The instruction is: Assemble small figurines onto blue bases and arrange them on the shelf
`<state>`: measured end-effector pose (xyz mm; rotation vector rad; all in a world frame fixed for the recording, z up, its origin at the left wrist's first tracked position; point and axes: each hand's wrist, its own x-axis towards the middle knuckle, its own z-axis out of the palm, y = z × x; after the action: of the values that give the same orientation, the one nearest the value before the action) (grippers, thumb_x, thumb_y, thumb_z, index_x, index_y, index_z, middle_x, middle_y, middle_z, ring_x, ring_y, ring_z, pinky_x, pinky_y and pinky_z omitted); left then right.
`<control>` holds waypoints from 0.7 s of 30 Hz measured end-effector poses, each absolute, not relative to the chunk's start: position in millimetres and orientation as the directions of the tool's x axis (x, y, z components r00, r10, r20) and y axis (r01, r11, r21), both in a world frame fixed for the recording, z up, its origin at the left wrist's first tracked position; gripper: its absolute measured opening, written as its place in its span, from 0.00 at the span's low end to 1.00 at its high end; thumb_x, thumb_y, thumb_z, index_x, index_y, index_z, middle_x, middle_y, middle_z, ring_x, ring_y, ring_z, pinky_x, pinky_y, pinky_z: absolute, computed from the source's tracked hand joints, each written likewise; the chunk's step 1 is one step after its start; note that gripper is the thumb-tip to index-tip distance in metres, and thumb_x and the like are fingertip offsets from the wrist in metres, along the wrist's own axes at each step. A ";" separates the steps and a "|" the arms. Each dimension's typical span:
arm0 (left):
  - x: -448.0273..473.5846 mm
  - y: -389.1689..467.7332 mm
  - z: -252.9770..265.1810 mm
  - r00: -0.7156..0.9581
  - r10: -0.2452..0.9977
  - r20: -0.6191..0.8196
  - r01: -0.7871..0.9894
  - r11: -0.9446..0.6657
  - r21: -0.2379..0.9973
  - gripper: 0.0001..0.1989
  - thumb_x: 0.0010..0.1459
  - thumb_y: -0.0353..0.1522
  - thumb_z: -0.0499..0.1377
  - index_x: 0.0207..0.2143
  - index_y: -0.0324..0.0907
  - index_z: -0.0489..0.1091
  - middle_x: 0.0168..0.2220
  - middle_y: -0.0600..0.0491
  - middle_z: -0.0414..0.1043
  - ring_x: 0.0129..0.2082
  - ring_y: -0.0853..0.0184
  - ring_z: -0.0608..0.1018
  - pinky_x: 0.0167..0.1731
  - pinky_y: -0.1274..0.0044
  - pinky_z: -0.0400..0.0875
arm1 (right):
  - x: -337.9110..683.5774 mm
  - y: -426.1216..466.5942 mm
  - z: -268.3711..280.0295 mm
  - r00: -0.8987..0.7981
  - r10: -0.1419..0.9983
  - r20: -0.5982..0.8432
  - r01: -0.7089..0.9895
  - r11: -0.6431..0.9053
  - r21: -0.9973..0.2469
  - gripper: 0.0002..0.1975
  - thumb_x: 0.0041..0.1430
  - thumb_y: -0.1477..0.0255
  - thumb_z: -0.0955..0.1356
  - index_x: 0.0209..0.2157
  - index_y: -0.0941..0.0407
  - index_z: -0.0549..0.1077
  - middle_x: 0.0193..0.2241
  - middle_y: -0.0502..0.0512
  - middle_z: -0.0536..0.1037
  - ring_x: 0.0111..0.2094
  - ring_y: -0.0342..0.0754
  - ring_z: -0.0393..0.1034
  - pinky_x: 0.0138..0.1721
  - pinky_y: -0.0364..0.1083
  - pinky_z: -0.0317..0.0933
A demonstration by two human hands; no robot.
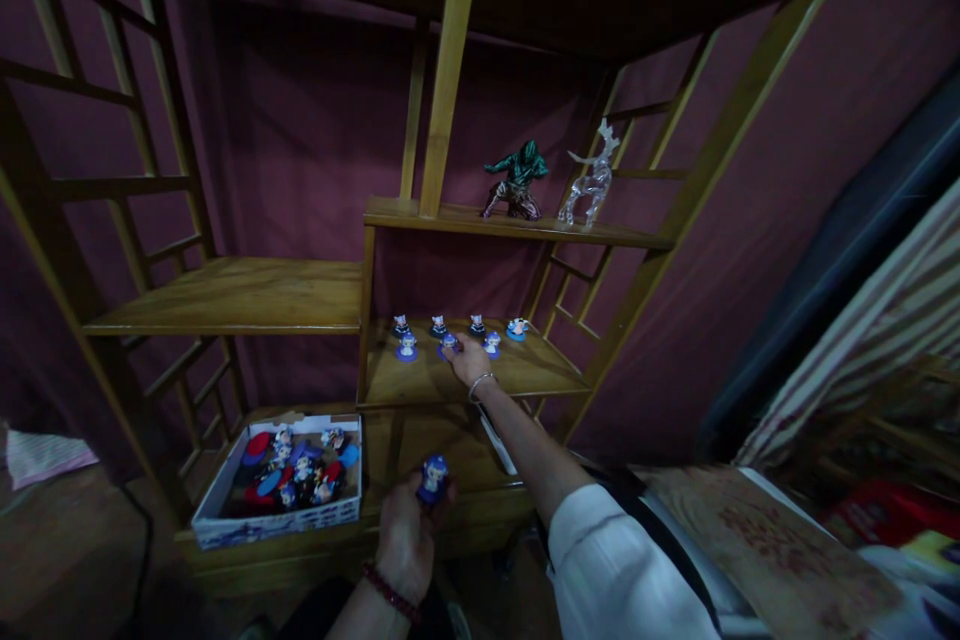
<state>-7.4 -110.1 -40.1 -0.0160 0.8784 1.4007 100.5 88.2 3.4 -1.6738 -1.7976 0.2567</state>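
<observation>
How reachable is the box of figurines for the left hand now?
Likely yes: the box sits close beside the left hand, with nothing visible between them. That hand holds a figurine, though, so grabbing another may be awkward.

A glossy yellow-brown wooden shelf unit (445, 70) carries everything: on its upper ledge (450, 216), a metallic green crouching figure (517, 180) and a clear, crystal-like deer (592, 182); below, small purple-and-white figurines (406, 347) before dark-based ones (400, 327) and a blue-based one (517, 329); lowest, an open white patterned box (281, 526).
</observation>
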 end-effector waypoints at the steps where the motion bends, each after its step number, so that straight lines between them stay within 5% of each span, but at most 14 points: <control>1: -7.5 -110.2 -42.3 -0.084 0.847 -0.525 -0.849 0.215 0.483 0.06 0.48 0.20 0.52 0.23 0.34 0.66 0.23 0.51 0.70 0.24 0.70 0.73 0.30 0.74 0.73 | 99.9 88.2 3.6 0.041 0.944 0.327 0.820 0.156 -0.551 0.09 0.49 0.67 0.66 0.34 0.55 0.70 0.29 0.52 0.75 0.31 0.46 0.69 0.33 0.42 0.59; 21: -6.6 -108.4 -46.6 -0.086 0.830 -0.552 -0.855 0.223 0.468 0.08 0.47 0.19 0.52 0.21 0.35 0.65 0.21 0.51 0.69 0.22 0.71 0.72 0.29 0.74 0.74 | 91.1 85.0 2.5 0.005 0.918 0.396 0.749 0.259 -0.610 0.17 0.47 0.70 0.67 0.42 0.54 0.67 0.35 0.52 0.75 0.36 0.46 0.69 0.39 0.44 0.61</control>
<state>-6.6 -108.4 -46.6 -0.0368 0.8841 1.4014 91.1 85.0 2.5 -1.5283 -1.7785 0.2840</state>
